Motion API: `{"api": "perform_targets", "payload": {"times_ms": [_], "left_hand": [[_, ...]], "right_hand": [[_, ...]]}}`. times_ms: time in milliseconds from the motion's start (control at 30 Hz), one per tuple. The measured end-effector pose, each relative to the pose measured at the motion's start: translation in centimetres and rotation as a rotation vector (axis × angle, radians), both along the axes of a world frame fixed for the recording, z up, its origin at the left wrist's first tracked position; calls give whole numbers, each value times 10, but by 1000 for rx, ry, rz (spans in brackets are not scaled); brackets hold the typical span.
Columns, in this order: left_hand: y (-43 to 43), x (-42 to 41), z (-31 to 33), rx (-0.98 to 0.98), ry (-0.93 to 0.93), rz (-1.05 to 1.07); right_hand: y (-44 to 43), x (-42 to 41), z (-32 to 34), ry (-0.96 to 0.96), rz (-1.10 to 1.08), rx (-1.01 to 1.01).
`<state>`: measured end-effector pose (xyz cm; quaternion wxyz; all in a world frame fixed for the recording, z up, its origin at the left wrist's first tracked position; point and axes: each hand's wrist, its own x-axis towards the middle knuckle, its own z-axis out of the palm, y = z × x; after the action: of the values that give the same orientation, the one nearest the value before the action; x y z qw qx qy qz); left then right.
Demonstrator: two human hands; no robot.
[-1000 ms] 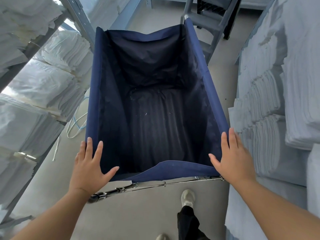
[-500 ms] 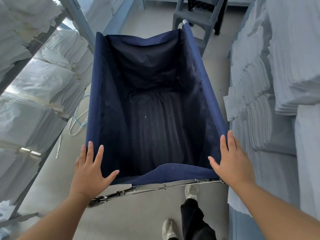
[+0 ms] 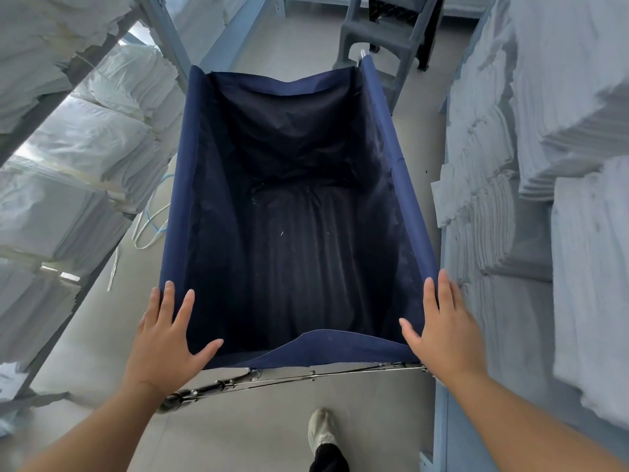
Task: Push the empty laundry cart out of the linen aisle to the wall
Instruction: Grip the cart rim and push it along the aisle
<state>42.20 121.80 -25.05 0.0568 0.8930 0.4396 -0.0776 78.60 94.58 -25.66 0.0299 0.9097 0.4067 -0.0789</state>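
Observation:
The laundry cart (image 3: 402,172) is a deep navy fabric bin on a metal frame, and its inside is empty. It stands lengthwise in the aisle right in front of me. My left hand (image 3: 163,345) lies on its near left corner, fingers spread along the rim and thumb inside the bag. My right hand (image 3: 442,335) presses the near right corner the same way. A chrome frame bar (image 3: 289,379) shows just below the near fabric edge.
Shelves of bagged white linen (image 3: 85,148) line the left side; stacked folded towels (image 3: 493,172) crowd the right, close to the cart's rim. A grey plastic step stool (image 3: 381,32) stands just beyond the cart's far right corner. A loose cord (image 3: 153,223) lies on the floor at left. My shoe (image 3: 321,429) is behind the cart.
The cart has rolled forward down the aisle with both hands on its near corners. The step stool ahead looks closer, and my feet have stepped.

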Motion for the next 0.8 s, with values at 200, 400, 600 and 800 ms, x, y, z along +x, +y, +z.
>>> {"api": "perform_targets", "payload": {"times_ms": [200,400,600,800], "left_hand": [[-41,-24,0,13,-12,7],[-84,-54,-3,30,-11,7],[-128,-82,-1,37,-10,13],[-170,-116,-4,41,-8,31]], "right_hand": [[-36,-23,0,10,8,3],[-77,-50,1,5,11,5],[-117,-79,3,10,15,1],[-159,-110,4,7,15,11]]}}
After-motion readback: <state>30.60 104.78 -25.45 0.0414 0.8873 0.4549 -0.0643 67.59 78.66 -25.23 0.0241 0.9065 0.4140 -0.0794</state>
